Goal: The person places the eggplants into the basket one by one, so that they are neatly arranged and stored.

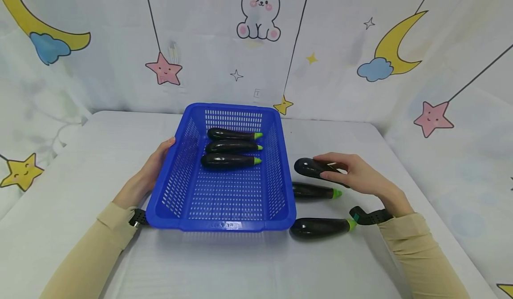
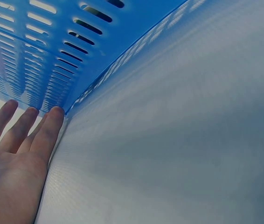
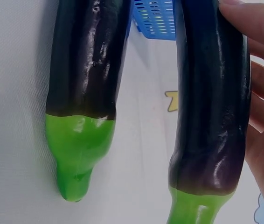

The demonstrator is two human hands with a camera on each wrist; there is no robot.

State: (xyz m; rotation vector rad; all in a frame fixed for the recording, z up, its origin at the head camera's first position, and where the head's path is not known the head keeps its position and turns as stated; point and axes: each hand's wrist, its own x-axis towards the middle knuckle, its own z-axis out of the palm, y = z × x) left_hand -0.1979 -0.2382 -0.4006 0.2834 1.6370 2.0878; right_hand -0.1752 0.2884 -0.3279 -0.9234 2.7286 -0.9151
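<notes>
A blue plastic basket [image 1: 224, 201] with slotted walls stands in the middle of the head view, and three dark eggplants [image 1: 230, 160] lie side by side in its far half. My left hand [image 1: 154, 165] is at the basket's left side. In the left wrist view its fingers [image 2: 48, 135] extend straight up against the slotted wall. To the right of the basket, my right hand [image 1: 356, 174] grips an eggplant [image 1: 308, 167] between thumb and fingers. The right wrist view shows this eggplant [image 3: 211, 102] with its green stem end pointing toward the camera.
Two more eggplants lie on the white table by the basket's right side, a middle one [image 1: 314, 191] and a nearer one [image 1: 320, 228]. The basket's edge overlaps their left ends in the head view. Behind the table [image 1: 332, 139] hangs a printed cloth [image 1: 208, 45].
</notes>
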